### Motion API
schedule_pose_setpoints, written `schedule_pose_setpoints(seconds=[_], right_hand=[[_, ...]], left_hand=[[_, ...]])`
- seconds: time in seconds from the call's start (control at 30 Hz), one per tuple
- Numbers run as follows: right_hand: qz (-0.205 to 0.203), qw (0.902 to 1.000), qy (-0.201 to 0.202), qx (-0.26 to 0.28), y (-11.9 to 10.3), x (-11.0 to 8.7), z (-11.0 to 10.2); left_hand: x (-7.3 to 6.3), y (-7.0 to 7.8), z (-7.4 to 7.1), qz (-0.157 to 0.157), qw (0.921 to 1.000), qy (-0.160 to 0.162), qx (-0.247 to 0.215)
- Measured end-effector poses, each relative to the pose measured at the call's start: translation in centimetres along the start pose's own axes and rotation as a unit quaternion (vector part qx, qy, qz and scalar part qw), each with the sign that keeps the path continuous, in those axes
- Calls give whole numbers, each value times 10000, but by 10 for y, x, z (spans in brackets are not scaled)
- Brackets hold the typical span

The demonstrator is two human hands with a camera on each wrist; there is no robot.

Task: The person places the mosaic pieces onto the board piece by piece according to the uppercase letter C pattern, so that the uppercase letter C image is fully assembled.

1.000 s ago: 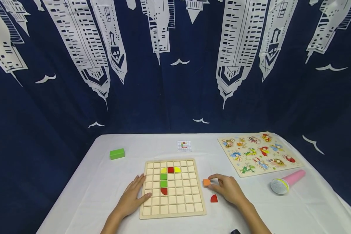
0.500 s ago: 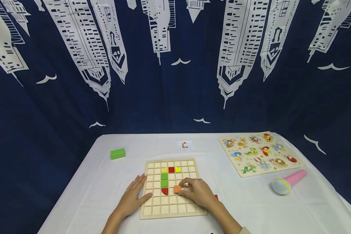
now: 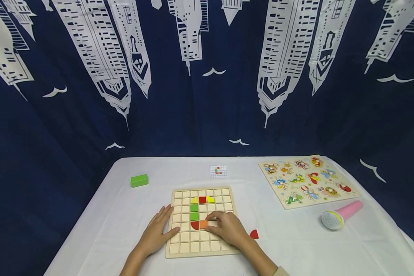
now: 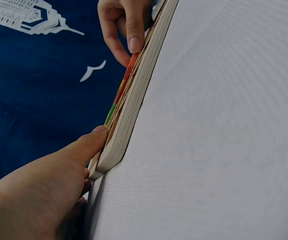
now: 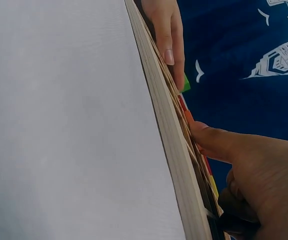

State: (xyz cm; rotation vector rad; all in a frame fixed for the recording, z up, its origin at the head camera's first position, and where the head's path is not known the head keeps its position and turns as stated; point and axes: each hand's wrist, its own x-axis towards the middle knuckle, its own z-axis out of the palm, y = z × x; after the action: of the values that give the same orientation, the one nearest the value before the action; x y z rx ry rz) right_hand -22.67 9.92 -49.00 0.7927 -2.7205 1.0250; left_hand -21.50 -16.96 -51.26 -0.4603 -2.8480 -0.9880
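A wooden grid board (image 3: 202, 253) lies on the white table. My left hand (image 3: 156, 234) rests along its left edge with fingers straight, the thumb over the rim. My right hand (image 3: 226, 229) pinches an orange square tile (image 3: 203, 224) between thumb and forefinger, down in a cell right beside a red quarter-round tile (image 3: 194, 225). Above that red tile sit two green square tiles (image 3: 194, 212). The board's upper row holds a red square tile (image 3: 202, 199) between two yellow tiles (image 3: 211, 199). In the right wrist view my thumb (image 5: 204, 131) touches the orange tile's edge.
Another red quarter-round tile (image 3: 254, 234) lies right of the board, near my right wrist. A small pattern card (image 3: 218, 171) lies behind the board. A green block (image 3: 139, 180) is at the back left. On the right are an insect puzzle (image 3: 307, 182) and a pink toy microphone (image 3: 341, 216).
My right hand has carried the orange tile from the table right of the board leftward, and the tile is now in a cell beside the red quarter-round. My left hand has stayed put.
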Motion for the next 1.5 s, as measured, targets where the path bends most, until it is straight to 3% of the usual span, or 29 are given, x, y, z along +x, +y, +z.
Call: schedule_pose_setpoints(seconds=[0.33, 0.73, 0.97, 1.17, 1.3, 1.5], right_hand=[[97, 9999, -58, -10, 0, -6, -10], [580, 9983, 46, 99, 40, -48, -68], [981, 9947, -298, 39, 63, -69, -92], [714, 9957, -584, 97, 72, -76, -97], [659, 9972, -344, 94, 76, -71, -92], [1181, 9902, 506, -541, 83, -60, -85]], left_hand=[[0, 0, 0, 19, 10000, 13, 31], [0, 2, 0, -18, 10000, -32, 30], [0, 1, 0, 10, 10000, 48, 50], [0, 2, 0, 1, 10000, 26, 11], [0, 2, 1, -28, 10000, 29, 2], [0, 2, 1, -51, 10000, 34, -27]])
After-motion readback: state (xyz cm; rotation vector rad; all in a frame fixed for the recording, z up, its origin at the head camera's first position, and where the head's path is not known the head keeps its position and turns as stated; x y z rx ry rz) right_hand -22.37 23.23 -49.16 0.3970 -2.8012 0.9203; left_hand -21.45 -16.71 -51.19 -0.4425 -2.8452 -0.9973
